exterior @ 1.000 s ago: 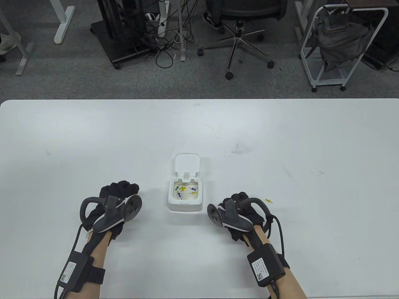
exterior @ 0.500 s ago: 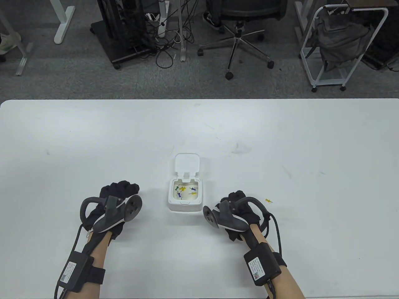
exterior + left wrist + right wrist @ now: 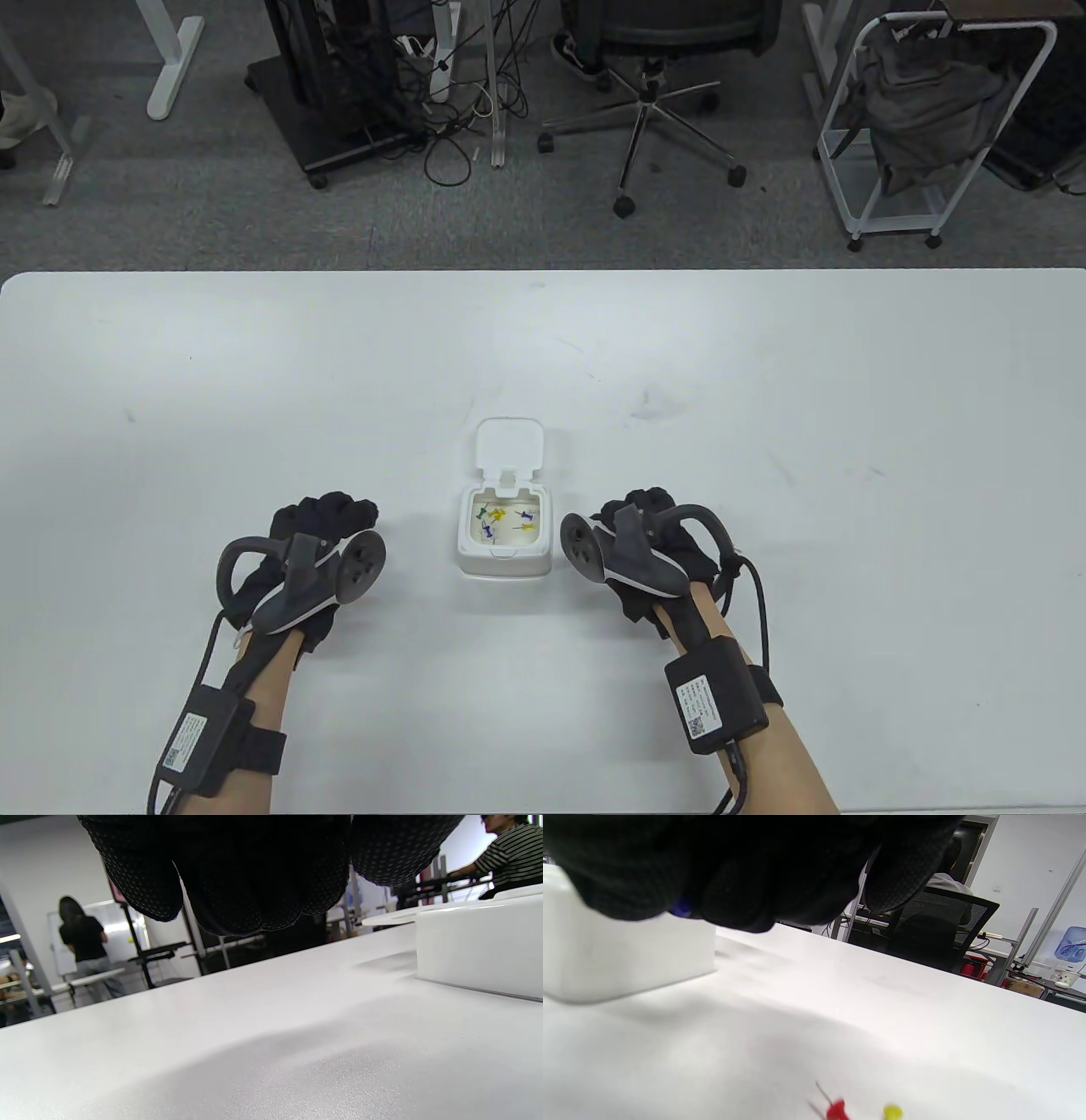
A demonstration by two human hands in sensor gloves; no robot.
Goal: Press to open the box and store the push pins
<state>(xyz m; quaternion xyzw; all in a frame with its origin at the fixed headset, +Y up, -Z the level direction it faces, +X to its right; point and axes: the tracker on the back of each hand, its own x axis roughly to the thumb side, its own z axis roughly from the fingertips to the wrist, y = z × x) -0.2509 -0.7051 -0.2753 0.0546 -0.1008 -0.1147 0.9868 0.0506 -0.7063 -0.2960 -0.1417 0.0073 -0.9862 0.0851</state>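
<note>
Only wrist-side: red pin (image 3: 837, 1110) beside yellow pin (image 3: 892, 1112).

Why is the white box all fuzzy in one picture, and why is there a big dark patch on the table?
In the right wrist view the box sits too close to the camera, so it blurs, while the red pin and yellow pin look sharper. In the left wrist view the dark patch is a soft shadow on the table under the left hand. The table view is evenly lit and sharp.

Blue object (image 3: 681, 907) half-hidden under fingers (image 3: 746, 878)
</note>
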